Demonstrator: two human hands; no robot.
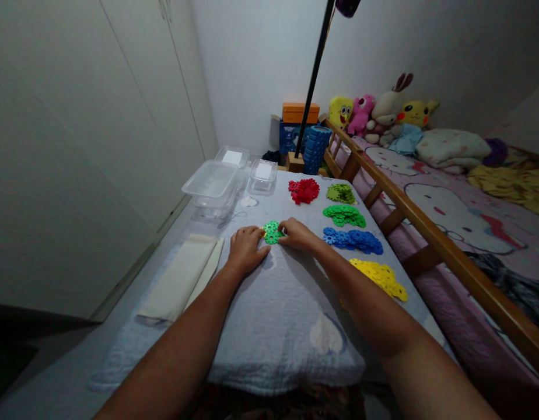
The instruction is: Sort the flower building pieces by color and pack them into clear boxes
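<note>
1. Green plastic snowflake discs joined into a small flat cluster [272, 232] lie on the pale blue quilted cover [278, 326] in the head view, past the middle of the table and between the two hands.
2. Left hand [247, 249] lies knuckles up on the cover, its fingers curled down and closed on the cluster's left edge.
3. Right hand [297, 234] meets the cluster from the other side, its fingertips bent narrow and pressed onto the right edge. Whether the cluster is lifted off the cover cannot be told.
4. Both bare forearms run from the bottom corners of the picture and draw together at the cluster.
5. Right of the hands, loose discs sit in separate piles by colour: a red pile [303, 191] and an olive pile [340, 193] farthest away, then a bright green pile [343, 216], a blue pile [352, 240] and a yellow pile [378, 277] nearest, just beside the right forearm.
6. Three clear plastic containers [212, 184] stand at the far left of the table.
7. Left of the left forearm lies a folded cream cloth [182, 277].
8. Along the right side runs a wooden bed rail [427, 233], with plush toys [383, 111] at the head of the bed.
</note>
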